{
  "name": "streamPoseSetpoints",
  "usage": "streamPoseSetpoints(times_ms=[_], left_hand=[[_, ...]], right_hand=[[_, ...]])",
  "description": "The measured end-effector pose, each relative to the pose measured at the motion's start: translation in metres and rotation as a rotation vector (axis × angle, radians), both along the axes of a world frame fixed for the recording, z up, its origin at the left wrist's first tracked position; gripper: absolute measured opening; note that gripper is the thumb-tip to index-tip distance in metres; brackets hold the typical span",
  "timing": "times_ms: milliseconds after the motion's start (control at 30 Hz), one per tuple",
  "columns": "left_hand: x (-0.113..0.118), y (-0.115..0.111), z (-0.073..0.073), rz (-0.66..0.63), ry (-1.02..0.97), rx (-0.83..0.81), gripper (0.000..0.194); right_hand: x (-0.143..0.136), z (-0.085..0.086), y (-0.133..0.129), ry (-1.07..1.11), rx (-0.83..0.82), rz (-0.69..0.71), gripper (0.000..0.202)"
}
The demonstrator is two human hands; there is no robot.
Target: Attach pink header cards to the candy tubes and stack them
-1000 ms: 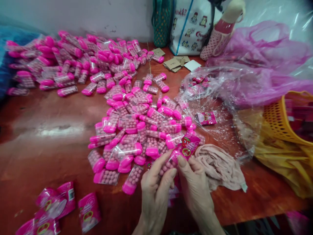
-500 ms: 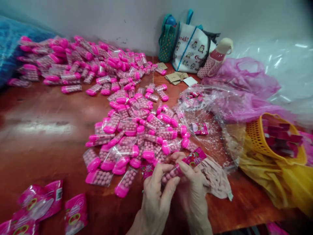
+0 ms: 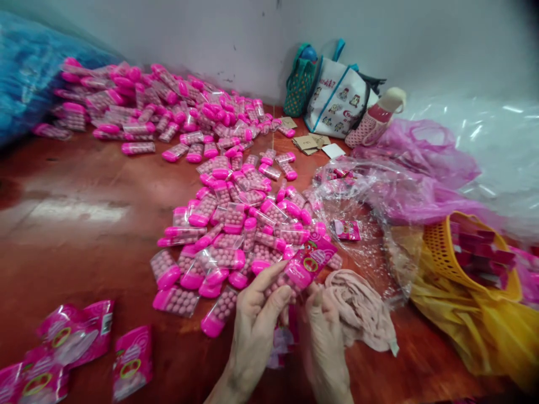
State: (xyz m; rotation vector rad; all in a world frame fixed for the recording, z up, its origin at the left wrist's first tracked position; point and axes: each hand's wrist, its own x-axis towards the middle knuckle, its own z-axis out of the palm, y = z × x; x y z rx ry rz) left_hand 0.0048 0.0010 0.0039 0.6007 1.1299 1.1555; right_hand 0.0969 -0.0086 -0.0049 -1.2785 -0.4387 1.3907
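Observation:
My left hand (image 3: 256, 320) pinches a pink printed candy packet (image 3: 310, 261) with pink balls at its lower end, tilted up to the right. My right hand (image 3: 324, 331) is just right of the packet's lower end, fingers curled and slightly smeared; what they hold, if anything, is hidden. Partly covered below and between my hands is another pink printed packet (image 3: 285, 339). Beyond my left hand, a heap of clear candy containers (image 3: 233, 216) with pink caps and pink balls spreads over the table (image 3: 84, 235). A crumpled pale cloth (image 3: 362, 308) lies beside my right hand.
Several filled pink packets (image 3: 132, 362) lie at the lower left. A larger container pile (image 3: 138, 104) sits by the wall. To the right are clear plastic (image 3: 370, 191), a yellow basket (image 3: 442, 247) and pink bags (image 3: 425, 146). A white bag (image 3: 332, 101) and a bottle (image 3: 381, 115) stand behind.
The packet now stands higher and its printed front faces me, held by my left hand. My right hand has come off its upper part and moved down. The whole view has shifted slightly.

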Motion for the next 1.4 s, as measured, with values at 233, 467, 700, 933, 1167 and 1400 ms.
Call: streamPoseSetpoints(times_ms=[233,467,700,933,1167,1400], left_hand=[[0.004,-0.003,-0.001,0.031,-0.143,-0.032,0.025],[0.014,-0.006,0.000,0.087,-0.107,-0.031,0.017],[0.011,-0.002,-0.006,0.003,0.066,0.051,0.012],[0.010,-0.012,-0.007,-0.085,0.439,0.294,0.012],[0.010,-0.009,-0.019,0.048,0.448,0.314,0.020],[0.006,0.002,-0.019,0.193,0.805,0.740,0.038]], right_hand=[[-0.001,-0.001,0.004,-0.145,0.056,0.009,0.025],[-0.011,0.001,-0.002,-0.216,-0.003,-0.026,0.024],[0.002,0.002,0.014,0.180,0.033,-0.021,0.018],[-0.004,0.011,0.014,0.127,-0.085,-0.006,0.018],[-0.017,-0.006,-0.002,0.094,-0.088,0.040,0.021],[-0.018,-0.003,-0.002,0.187,-0.011,0.111,0.033]])
